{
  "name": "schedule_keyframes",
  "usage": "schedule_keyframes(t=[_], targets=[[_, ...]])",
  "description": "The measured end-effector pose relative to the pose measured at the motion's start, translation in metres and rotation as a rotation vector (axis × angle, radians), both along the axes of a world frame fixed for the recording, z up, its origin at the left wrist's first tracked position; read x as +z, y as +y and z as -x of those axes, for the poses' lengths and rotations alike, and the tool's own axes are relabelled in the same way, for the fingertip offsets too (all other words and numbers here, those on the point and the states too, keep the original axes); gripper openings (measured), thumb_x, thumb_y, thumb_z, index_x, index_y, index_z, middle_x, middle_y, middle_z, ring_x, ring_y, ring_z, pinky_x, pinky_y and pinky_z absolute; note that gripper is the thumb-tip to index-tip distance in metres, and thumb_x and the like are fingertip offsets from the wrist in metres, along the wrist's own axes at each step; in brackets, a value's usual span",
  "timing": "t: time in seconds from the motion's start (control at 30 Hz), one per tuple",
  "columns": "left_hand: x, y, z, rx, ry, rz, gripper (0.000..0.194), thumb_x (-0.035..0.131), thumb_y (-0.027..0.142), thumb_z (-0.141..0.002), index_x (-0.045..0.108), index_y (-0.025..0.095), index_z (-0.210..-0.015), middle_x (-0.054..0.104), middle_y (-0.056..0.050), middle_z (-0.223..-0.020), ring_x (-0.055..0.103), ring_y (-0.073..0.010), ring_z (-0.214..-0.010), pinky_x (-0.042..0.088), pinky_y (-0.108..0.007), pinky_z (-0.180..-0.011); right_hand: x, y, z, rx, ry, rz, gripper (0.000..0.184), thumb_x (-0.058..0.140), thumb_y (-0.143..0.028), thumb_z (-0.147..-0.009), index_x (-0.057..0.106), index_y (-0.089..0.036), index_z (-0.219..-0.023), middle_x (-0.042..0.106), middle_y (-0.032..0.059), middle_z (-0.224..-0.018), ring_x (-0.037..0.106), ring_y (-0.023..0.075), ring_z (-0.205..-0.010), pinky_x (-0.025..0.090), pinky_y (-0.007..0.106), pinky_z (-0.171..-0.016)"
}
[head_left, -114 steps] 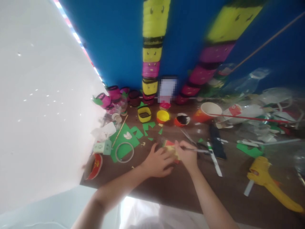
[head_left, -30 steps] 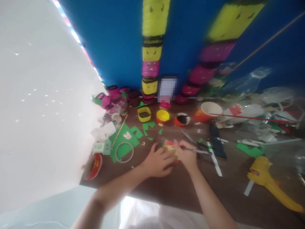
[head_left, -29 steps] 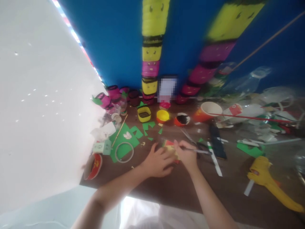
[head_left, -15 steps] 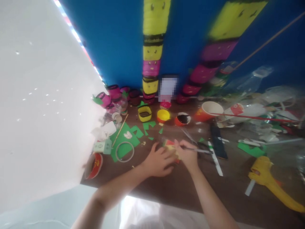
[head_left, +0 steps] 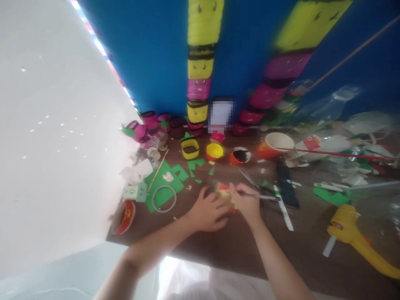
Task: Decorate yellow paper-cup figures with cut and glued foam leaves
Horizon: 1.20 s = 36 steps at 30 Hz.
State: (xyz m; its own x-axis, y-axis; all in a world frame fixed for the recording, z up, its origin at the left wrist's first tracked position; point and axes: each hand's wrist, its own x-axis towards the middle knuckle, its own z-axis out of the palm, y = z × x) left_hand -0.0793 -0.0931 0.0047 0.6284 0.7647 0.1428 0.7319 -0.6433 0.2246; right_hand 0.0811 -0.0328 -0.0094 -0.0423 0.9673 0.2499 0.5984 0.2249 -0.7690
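My left hand point(head_left: 206, 212) lies flat with its fingers spread on a small red and yellow craft piece point(head_left: 223, 188) on the brown table point(head_left: 237, 246), pressing it down. My right hand point(head_left: 246, 203) is closed in a pinch round a thin brush or pen point(head_left: 261, 196) whose shaft points right. Its tip meets the craft piece just beside my left fingers. Most of the piece is hidden under both hands.
Green paper scraps point(head_left: 165, 179), a tape ring point(head_left: 164, 198), a red tape roll point(head_left: 123, 216), and yellow point(head_left: 214, 151) and black point(head_left: 240, 156) paint cups lie beyond my hands. A yellow glue gun point(head_left: 356, 239) is at right. Painted pink and yellow cup stacks point(head_left: 197, 83) lean on the blue wall.
My hands hold the same place on the craft piece. Only the view has shifted slightly.
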Motion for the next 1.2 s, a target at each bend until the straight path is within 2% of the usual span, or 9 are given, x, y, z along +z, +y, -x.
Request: schedule_keyframes(t=[0.63, 1.0, 1.2], targets=[[-0.0010, 0.0001, 0.0005, -0.002, 0.043, -0.042, 0.042, 0.034, 0.044, -0.089, 0.046, 0.029, -0.126, 0.043, -0.002, -0.138, 0.039, -0.0251, -0.117, 0.019, -0.055, -0.102, -0.0035, -0.0006, -0.0017, 0.008, 0.000, -0.021, 0.041, 0.053, -0.034, -0.080, 0.040, -0.020, -0.045, 0.036, -0.0061, -0.041, 0.035, 0.0084, -0.042, 0.031, 0.022, -0.046], [-0.0018, -0.0005, 0.0004, 0.006, 0.015, -0.030, 0.041, 0.032, 0.043, -0.089, 0.046, 0.030, -0.125, 0.042, 0.001, -0.139, 0.040, -0.0241, -0.117, 0.019, -0.057, -0.101, -0.0042, -0.0012, -0.0004, -0.038, 0.024, -0.013, 0.040, 0.054, -0.033, -0.079, 0.038, -0.020, -0.044, 0.035, -0.0063, -0.041, 0.034, 0.0082, -0.042, 0.030, 0.022, -0.046], [0.0003, -0.0010, 0.0005, 0.004, 0.003, -0.007, 0.040, 0.031, 0.043, -0.090, 0.047, 0.029, -0.124, 0.046, -0.001, -0.136, 0.040, -0.0236, -0.116, 0.017, -0.057, -0.102, -0.0030, -0.0009, -0.0024, -0.117, 0.073, -0.017, 0.039, 0.053, -0.034, -0.080, 0.037, -0.021, -0.046, 0.034, -0.0067, -0.041, 0.033, 0.0082, -0.041, 0.029, 0.023, -0.043]])
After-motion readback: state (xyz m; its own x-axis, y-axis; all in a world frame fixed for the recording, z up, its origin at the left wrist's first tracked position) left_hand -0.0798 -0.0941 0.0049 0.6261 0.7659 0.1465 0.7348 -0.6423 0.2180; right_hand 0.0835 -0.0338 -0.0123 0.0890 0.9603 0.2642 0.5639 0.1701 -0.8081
